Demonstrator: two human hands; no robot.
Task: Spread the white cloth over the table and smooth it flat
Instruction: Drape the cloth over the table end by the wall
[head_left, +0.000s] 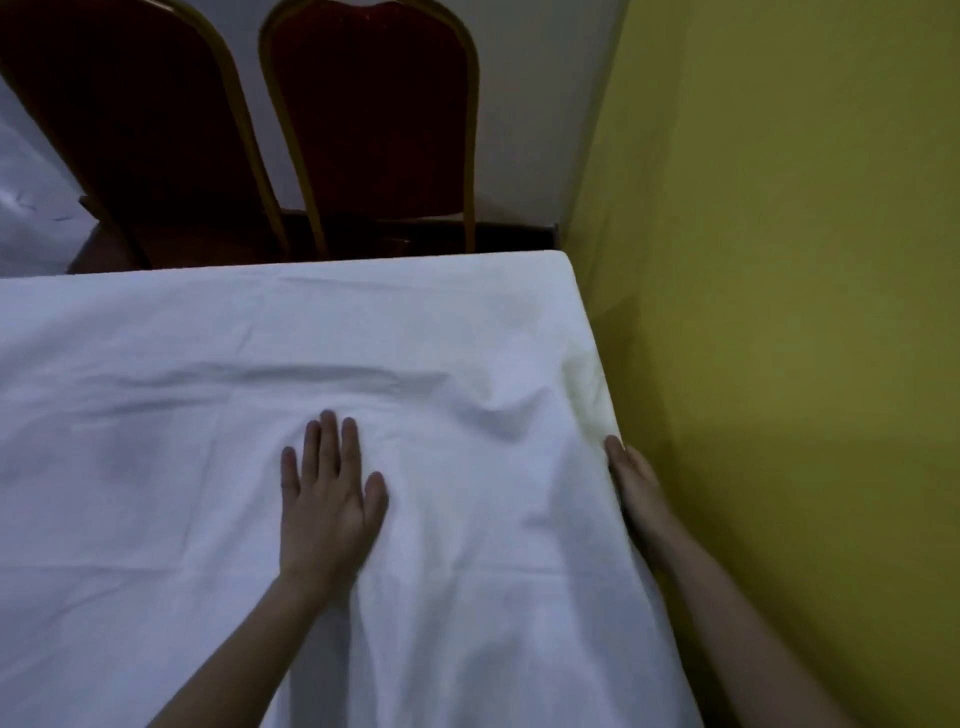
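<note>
The white cloth (208, 467) covers the whole table top in the head view and hangs over its right edge. Long creases run across its middle, and folds fan out toward the right edge. My left hand (327, 499) lies flat on the cloth near the centre, palm down, fingers straight and pointing away from me. My right hand (636, 483) is at the table's right edge, pressed along the draped side of the cloth; its fingers are mostly hidden behind the fabric, so I cannot tell whether they hold it.
Two dark red chairs with gold frames (374, 130) stand against the far side of the table. A yellow wall (779, 312) runs close along the right edge, leaving a narrow gap. More white fabric (31, 197) shows at the far left.
</note>
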